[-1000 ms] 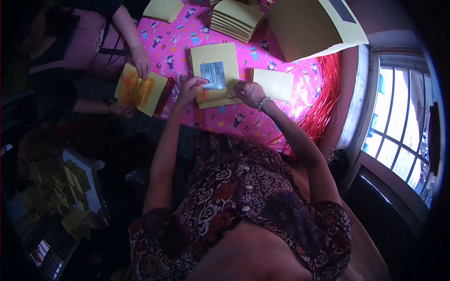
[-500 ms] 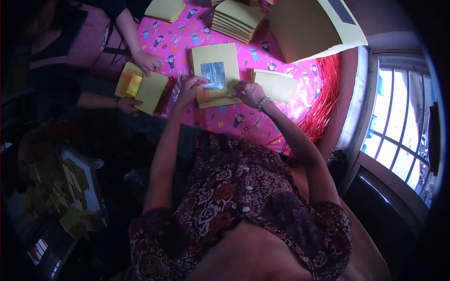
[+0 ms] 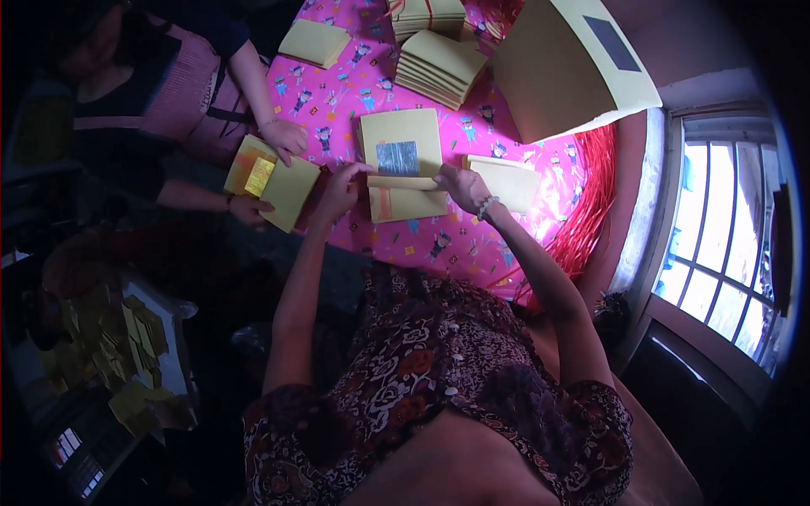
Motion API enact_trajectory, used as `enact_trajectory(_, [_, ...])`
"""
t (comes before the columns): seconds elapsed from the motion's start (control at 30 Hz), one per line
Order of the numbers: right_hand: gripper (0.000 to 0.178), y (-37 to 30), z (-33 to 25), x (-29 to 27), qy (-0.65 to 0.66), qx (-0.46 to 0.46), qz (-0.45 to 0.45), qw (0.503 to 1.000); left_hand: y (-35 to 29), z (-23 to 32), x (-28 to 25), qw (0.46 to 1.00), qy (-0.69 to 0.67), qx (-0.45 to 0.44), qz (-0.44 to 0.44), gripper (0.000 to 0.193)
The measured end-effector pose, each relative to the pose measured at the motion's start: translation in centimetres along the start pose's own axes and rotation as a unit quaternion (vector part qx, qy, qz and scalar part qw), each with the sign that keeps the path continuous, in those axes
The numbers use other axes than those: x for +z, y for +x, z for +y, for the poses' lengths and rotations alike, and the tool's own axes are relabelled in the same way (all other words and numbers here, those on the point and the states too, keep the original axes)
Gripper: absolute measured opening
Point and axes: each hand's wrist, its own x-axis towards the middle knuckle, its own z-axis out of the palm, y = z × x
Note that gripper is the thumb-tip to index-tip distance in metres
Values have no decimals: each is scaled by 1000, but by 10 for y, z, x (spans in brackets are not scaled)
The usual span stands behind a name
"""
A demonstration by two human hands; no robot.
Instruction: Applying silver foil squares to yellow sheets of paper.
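A yellow paper sheet [image 3: 402, 126] with a silver foil square [image 3: 396, 158] lies on top of similar paper. Its near edge is raised and bent over, covering the lower part of the foil. My left hand [image 3: 339, 192] pinches the left end of that edge. At the right end my right hand [image 3: 464, 187], with a bead bracelet at the wrist, grips the same edge. Below the lifted fold shows more yellow paper [image 3: 409, 206] with an orange mark at its left. Just right of my right hand rests a folded yellow paper [image 3: 510, 184].
A co-worker's hands [image 3: 283, 137] hold yellow paper with gold foil [image 3: 259, 177] at the left. Folded stacks [image 3: 439, 67] stand at the back of the pink patterned tablecloth [image 3: 337, 84]. A tall yellow pile [image 3: 557, 76] and red strands [image 3: 591, 194] are at the right.
The near edge of the foil sheet, flat before, is now lifted and bent away from me by both hands. The whole view has shifted slightly, so the table appears lower.
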Motion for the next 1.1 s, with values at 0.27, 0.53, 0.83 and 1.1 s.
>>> enact_trajectory(0.27, [27, 17, -20, -29, 75, 24, -23, 997, 24, 15, -6, 972, 222, 77, 27, 27])
enact_trajectory(0.53, [43, 35, -1, -13, 168, 50, 56, 983, 56, 7, -5, 991, 114, -64, 25, 31])
enact_trajectory(0.83, [30, 58, 17, 27, 71, 160, 182, 968, 62, 3, 11, 971, 151, -145, 116, 34])
enact_trajectory(1.1, [27, 63, 2, 25, 41, 212, 184, 959, 63, 7, 26, 953, 167, -153, 202, 34])
